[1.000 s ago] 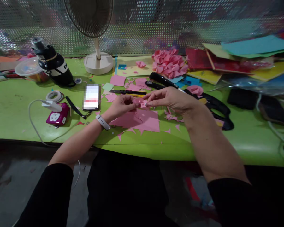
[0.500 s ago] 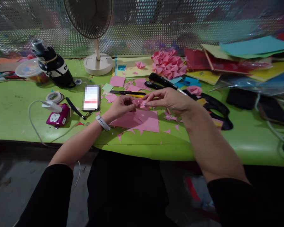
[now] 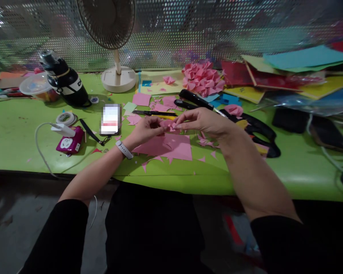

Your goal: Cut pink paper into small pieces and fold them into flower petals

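Note:
Between my two hands is a small pink paper piece (image 3: 168,125), curled and partly covered by the fingers. My left hand (image 3: 147,129) pinches its left side, thumb below and fingers above. On its right side, the fingertips of my right hand (image 3: 198,121) are pressed together on the paper. Right under them a flat pink paper sheet (image 3: 174,146) lies on the green table (image 3: 211,179), ringed by pointed pink scraps (image 3: 207,141). A black-and-yellow utility knife (image 3: 156,113) lies just behind my hands.
Pink folded paper flowers (image 3: 204,78) are heaped at the back. A stapler (image 3: 198,99) and a black handled tool (image 3: 263,131) lie right of centre. Leftward are a phone (image 3: 110,120), a purple power adapter (image 3: 70,140), a black bottle (image 3: 67,82) and a fan (image 3: 118,78). Coloured sheets (image 3: 305,59) pile up at right.
Both hands keep hold of the pink paper piece in nearly the same place. The view has shifted very slightly; nothing on the table has visibly moved.

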A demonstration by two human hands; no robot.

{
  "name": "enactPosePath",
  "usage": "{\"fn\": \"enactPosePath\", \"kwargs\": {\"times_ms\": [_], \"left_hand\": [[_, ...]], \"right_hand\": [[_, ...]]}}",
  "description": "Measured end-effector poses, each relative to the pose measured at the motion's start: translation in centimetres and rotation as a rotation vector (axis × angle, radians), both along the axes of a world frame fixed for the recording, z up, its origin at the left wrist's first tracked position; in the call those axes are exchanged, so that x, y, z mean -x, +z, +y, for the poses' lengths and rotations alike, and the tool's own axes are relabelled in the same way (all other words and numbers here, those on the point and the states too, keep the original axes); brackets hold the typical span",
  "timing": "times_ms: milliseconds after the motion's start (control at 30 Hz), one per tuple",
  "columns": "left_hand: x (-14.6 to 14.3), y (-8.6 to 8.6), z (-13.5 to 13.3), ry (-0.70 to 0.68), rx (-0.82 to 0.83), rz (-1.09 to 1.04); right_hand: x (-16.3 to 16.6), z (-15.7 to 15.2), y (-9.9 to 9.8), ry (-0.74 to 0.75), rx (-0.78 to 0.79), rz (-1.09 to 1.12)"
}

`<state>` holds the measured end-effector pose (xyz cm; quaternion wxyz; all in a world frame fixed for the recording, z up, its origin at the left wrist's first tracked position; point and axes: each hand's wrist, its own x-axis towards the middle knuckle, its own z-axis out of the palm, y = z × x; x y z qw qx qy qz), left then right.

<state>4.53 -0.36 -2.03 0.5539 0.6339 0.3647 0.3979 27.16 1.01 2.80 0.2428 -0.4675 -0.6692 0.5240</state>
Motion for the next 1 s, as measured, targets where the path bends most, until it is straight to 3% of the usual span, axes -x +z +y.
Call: {"fn": "enactPosePath", "kwargs": {"times_ms": [300, 600, 1000], "left_hand": [[0.0, 0.1, -0.1, -0.006, -0.016, 0.004], [0.0, -0.3, -0.1, 0.036, -0.160, 0.064], [0.0, -0.5, -0.2, 0.084, -0.230, 0.050]], "right_hand": [[0.0, 0.0, 0.0, 0.020, -0.058, -0.028], [1.4, -0.2, -1.5, -0.163, -0.166, 0.045], [2.6, -0.8, -1.6, -0.217, -0.195, 0.086]]}}
